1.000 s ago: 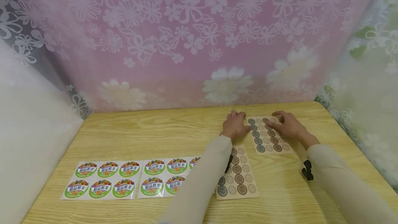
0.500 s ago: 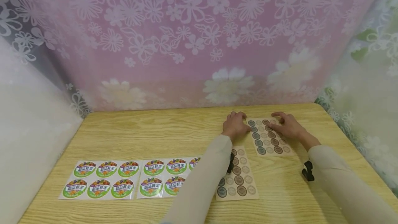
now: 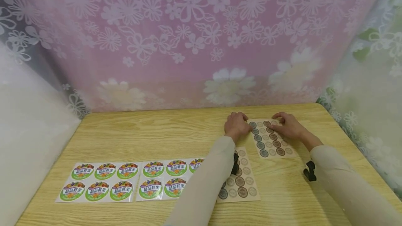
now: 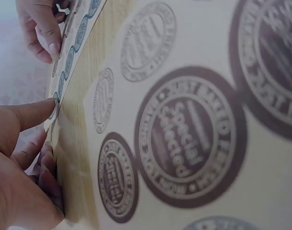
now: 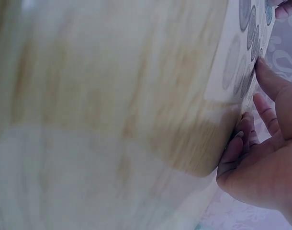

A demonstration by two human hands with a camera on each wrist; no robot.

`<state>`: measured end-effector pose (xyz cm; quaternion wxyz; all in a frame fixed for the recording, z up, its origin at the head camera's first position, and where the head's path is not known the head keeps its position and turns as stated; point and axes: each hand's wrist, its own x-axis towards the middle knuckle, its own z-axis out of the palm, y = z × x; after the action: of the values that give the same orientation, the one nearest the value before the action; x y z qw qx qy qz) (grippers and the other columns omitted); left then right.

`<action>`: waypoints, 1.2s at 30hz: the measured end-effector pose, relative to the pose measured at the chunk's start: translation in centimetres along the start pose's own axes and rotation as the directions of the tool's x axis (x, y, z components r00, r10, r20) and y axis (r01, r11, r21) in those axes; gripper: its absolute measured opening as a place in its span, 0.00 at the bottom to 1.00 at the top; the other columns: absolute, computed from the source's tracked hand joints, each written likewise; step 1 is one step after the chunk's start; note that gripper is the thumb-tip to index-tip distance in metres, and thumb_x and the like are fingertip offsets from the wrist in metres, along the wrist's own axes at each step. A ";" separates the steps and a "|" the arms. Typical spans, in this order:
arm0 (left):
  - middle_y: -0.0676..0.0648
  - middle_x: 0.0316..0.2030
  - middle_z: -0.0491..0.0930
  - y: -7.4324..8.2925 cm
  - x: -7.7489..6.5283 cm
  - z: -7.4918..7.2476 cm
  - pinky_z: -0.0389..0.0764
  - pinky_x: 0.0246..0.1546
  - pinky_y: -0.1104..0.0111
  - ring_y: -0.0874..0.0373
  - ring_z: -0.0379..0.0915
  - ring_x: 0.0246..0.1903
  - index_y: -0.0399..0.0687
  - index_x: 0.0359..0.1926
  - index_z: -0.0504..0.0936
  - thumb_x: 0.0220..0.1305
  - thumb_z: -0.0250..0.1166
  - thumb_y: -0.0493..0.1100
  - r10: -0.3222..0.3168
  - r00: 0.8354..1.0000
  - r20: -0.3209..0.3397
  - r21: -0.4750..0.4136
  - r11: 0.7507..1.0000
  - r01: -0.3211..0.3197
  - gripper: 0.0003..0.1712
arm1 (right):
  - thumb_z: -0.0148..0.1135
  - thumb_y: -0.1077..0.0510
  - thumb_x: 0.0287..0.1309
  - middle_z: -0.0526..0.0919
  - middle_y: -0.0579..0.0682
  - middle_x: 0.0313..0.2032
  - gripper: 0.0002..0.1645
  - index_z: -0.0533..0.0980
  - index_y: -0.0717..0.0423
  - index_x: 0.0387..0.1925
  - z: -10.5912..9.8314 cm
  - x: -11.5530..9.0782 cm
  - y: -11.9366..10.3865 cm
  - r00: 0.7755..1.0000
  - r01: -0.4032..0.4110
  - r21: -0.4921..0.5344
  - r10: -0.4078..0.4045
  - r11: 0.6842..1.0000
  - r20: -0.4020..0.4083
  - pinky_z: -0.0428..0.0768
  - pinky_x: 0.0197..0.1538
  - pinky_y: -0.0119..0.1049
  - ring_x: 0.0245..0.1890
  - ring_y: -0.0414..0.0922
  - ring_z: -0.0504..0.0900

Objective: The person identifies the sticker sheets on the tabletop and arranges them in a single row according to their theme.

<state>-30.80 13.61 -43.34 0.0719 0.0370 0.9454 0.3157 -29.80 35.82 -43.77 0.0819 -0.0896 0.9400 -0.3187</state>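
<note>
A kraft-coloured sheet of round stickers (image 3: pixel 266 145), with blue-grey, brown and pale circles, lies on the table at the back right. My left hand (image 3: pixel 236 125) is at its far left corner, the thumb touching the left edge; the left wrist view shows the other fingers bent low beside the tabletop. My right hand (image 3: pixel 289 127) is at its far right corner. Its thumb rests on the printed face, and its forefinger is spread towards the far edge. Under my left forearm lies a second kraft sticker sheet (image 4: pixel 194 136), printed "Special Selected" and partly hidden by the sleeve.
Two white sheets of round fruit stickers lie side by side at front left, the left sheet (image 3: pixel 97 181) and the right sheet (image 3: pixel 163 179), the latter partly under my left sleeve. The wooden table (image 3: pixel 150 132) meets a flowered pink curtain (image 3: pixel 176 62) behind.
Both hands stay at the far sticker sheet's upper corners, nearly unmoved. The whole head view shifts slightly; the sheets keep their places on the table.
</note>
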 end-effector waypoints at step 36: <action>0.64 0.25 0.81 -1.3 -0.2 -0.5 0.73 0.43 0.68 0.67 0.75 0.32 0.58 0.37 0.86 0.58 0.70 0.48 0.048 0.998 0.034 -0.367 0.930 -0.032 0.06 | 0.59 0.48 0.65 0.77 0.59 0.40 0.23 0.71 0.67 0.47 -1.3 0.1 0.0 1.000 -0.027 0.058 0.027 0.998 0.015 0.73 0.38 0.41 0.37 0.51 0.74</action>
<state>-30.74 12.28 -43.68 0.0914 0.0492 0.8672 0.4871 -30.13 36.58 -42.71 0.0953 -0.0767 0.9308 -0.3444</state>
